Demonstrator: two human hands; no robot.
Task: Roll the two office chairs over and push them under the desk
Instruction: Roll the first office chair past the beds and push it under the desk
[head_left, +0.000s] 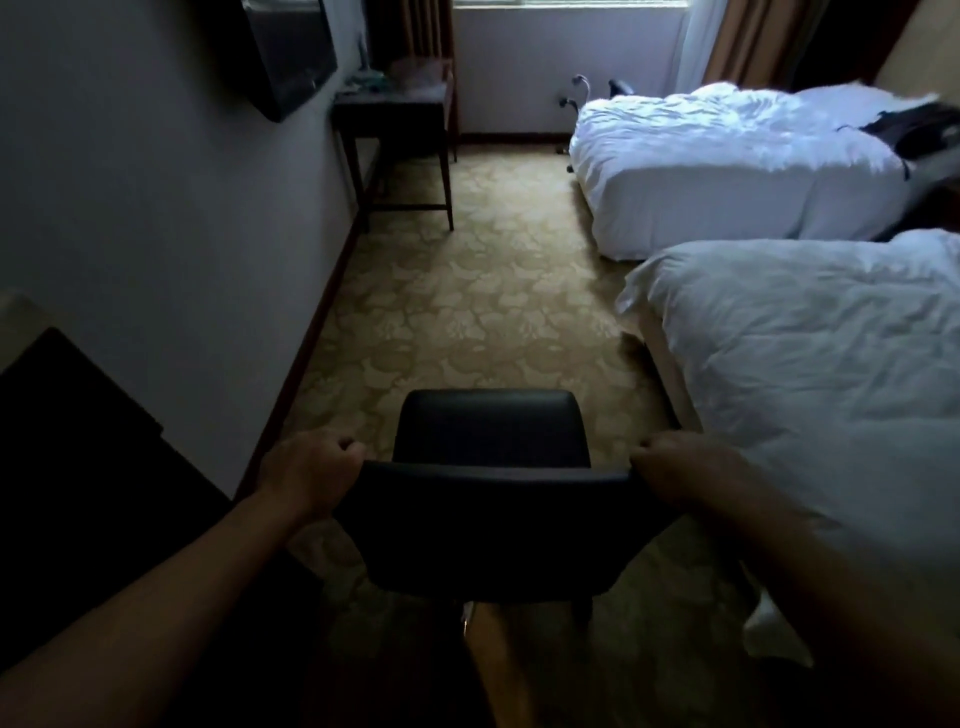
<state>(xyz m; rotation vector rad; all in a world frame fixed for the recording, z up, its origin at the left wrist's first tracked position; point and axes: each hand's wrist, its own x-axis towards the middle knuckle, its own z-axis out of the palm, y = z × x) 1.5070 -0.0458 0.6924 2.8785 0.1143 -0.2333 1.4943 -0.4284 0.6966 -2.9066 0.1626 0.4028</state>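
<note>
Nearest, two bare forearms reach forward to a black office chair with a smooth padded backrest and square seat (493, 499), which stands on the carpet in the near middle of the room, its base mostly hidden beneath the seat. The left hand (311, 475) curls its fingers over the backrest's left top corner and grips it; the right hand (680, 475) grips the right top corner the same way, though it is blurred and its fingers are hard to make out. At near left a dark flat-topped piece of furniture (78, 441) is cut off by the frame edge. The floor is beige carpet with a pale floral pattern (467, 291). To the right lie a near bed with a rumpled white duvet (805, 353) and beyond it a far bed in crinkled white linen (727, 166). Against the left wall, far off, stands a dark wooden desk with slim legs (400, 114), well apart from the chair. A second office chair, only its armrests showing (608, 88), sits behind the far bed near the window wall.
</note>
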